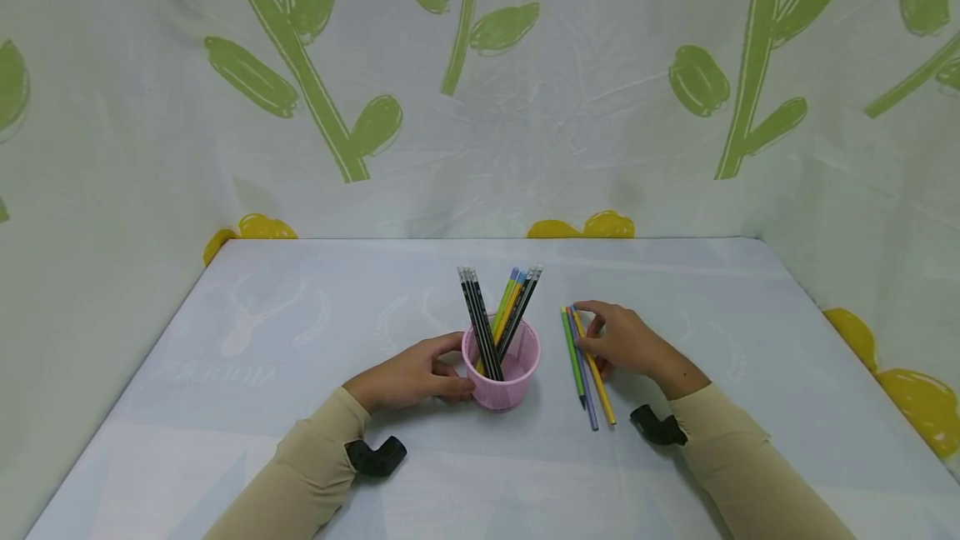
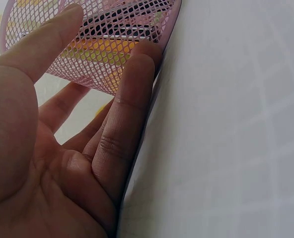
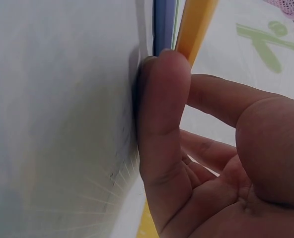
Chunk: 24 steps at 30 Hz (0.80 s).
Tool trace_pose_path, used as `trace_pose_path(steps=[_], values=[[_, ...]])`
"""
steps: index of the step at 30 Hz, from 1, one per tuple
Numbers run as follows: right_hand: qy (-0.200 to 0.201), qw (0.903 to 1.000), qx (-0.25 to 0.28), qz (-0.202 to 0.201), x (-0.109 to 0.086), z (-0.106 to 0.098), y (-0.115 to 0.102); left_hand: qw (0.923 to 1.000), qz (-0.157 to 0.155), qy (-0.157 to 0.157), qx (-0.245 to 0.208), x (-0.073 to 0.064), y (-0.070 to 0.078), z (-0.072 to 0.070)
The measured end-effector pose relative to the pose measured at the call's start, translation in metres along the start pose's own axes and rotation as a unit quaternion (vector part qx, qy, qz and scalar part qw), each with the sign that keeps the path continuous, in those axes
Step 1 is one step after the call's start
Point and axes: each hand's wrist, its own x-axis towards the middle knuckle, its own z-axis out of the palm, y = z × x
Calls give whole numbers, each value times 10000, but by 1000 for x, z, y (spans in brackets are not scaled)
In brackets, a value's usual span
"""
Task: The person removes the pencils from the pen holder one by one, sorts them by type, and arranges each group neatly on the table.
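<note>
A pink mesh pencil cup [image 1: 501, 394] stands upright on the table. My left hand [image 1: 416, 373] holds it from the left, thumb and fingers curved about its side. Inside lean several black pencils [image 1: 480, 323] and a few coloured ones, one yellow-orange [image 1: 508, 311]. To the right of the cup, a green pencil [image 1: 573, 357], a blue pencil [image 1: 587, 390] and a yellow pencil [image 1: 602, 394] lie close together. My right hand [image 1: 622, 340] pinches the yellow pencil near its far end. Fingertips partly cover that pencil [image 3: 196, 29] in the right wrist view.
The white table [image 1: 300, 298] reaches back to a wall sheet [image 1: 562, 148] printed with green stems and yellow flowers. Black bands [image 1: 377, 457] sit at both wrists, over beige sleeves [image 1: 750, 473].
</note>
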Motion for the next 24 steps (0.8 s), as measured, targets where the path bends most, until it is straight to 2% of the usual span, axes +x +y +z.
trace_pose_path(steps=[14, 17, 21, 24], values=[[-25, 9999, -32, 126, 2, 2, -1, 10000, 54, -50, -2, 0, 0, 0], [23, 9997, -190, 125, 2, 2, -2, 10000, 34, -50, 18, 0, -1, 0], [307, 9987, -402, 24, -1, -1, -6, 10000, 50, -59, 14, 0, -1, 0], [634, 9974, -283, -201, -5, -4, -11, 9999, 80, -76, -24, 0, 0, -1]])
